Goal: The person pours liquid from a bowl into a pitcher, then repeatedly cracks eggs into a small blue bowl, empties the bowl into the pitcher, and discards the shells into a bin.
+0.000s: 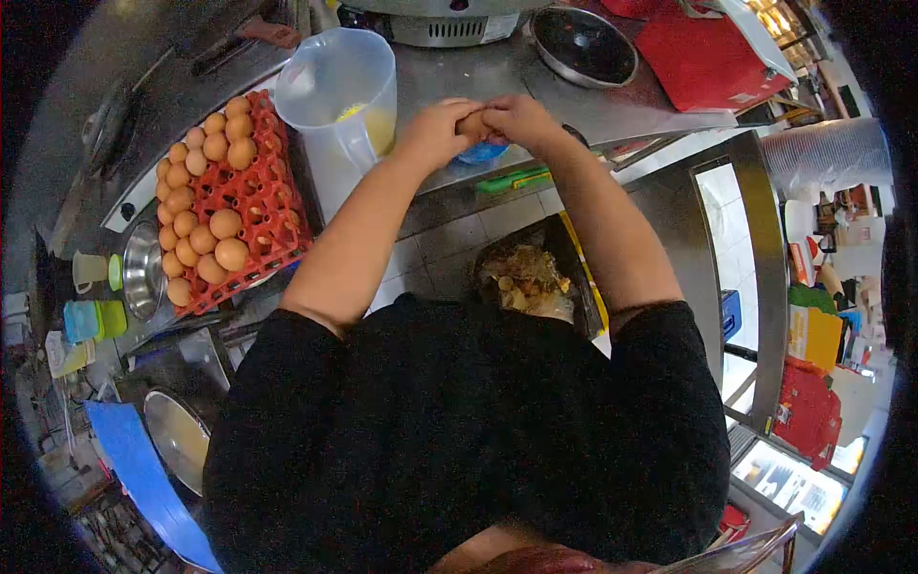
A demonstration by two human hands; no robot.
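Note:
My left hand [438, 131] and my right hand [523, 124] meet at the front edge of the steel counter, fingers closed round a brown egg [473, 126] that they partly cover. Just beneath them shows a blue container [481, 153], mostly hidden. To the left of my hands stands a clear plastic jug [337, 81] with yellowish liquid in the bottom. Further left, a stack of red egg trays [273, 206] carries several brown eggs [229, 225], with some of its cups bare.
A black pan [583, 48] and a red box [703, 57] stand at the back right. Below the counter, a dark bin [583, 258] holds discarded shells and waste. A metal bowl [143, 273] sits beyond the trays; stacked clear plastic lids or cups [822, 158] are at right.

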